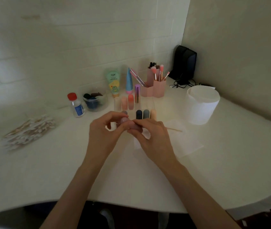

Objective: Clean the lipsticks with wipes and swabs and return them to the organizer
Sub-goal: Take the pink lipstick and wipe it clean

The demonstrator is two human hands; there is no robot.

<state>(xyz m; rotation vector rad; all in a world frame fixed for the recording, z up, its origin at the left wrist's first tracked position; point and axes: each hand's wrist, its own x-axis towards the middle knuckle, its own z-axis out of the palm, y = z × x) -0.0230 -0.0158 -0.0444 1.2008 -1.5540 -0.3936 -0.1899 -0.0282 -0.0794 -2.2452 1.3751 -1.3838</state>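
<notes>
Plainly, left hand (105, 129) and right hand (151, 138) both pinch one pale lipstick (132, 125) over the tabletop's (65, 171) middle; a slip could knock it into the organizer (149, 105).

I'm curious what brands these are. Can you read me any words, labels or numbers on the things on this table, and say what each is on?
No text here can be read.
Green tube: print above a cartoon figure, too blurred to read.
Red-capped bottle: blue label, print too small to read.
Nothing else shows any writing.
</notes>
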